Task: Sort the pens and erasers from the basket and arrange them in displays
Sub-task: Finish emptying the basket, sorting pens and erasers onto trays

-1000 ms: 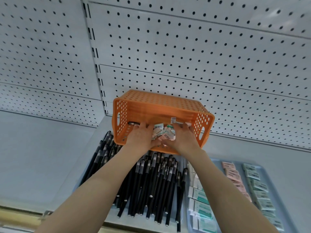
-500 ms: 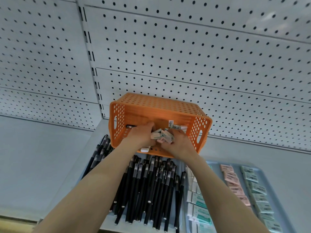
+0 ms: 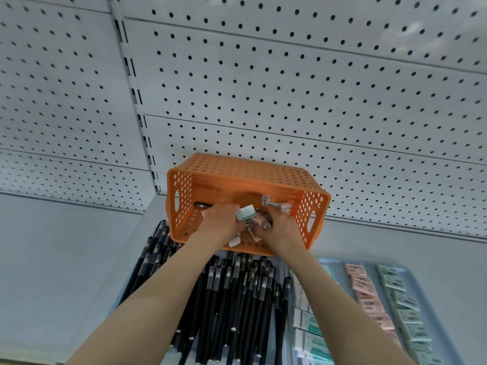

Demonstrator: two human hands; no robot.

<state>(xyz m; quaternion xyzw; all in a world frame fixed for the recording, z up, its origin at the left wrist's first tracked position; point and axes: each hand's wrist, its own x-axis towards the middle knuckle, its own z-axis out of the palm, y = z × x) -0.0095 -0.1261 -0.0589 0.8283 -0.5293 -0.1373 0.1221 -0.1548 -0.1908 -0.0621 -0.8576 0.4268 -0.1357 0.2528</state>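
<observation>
Head view, operator: Erasers sit bunched inside the basket, with the left hand and right hand both curled round them.

Supervisor: Lift together, fingers closed underneath, since loose ones may slip. Carry to the eraser tray, right of the pens.

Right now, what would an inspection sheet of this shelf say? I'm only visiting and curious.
Surface: pale shelf, carrying the basket and stock.
Job's things: orange basket at the back, holding loose erasers and one black pen; piled pens in front of it; sorted erasers in pink, green and white rows to the right.
Clutter: nothing seen.
Grippers: left hand and right hand both inside the basket, gripping loose erasers.
Cables: nothing seen.
Surroundings: white pegboard behind the shelf.
</observation>
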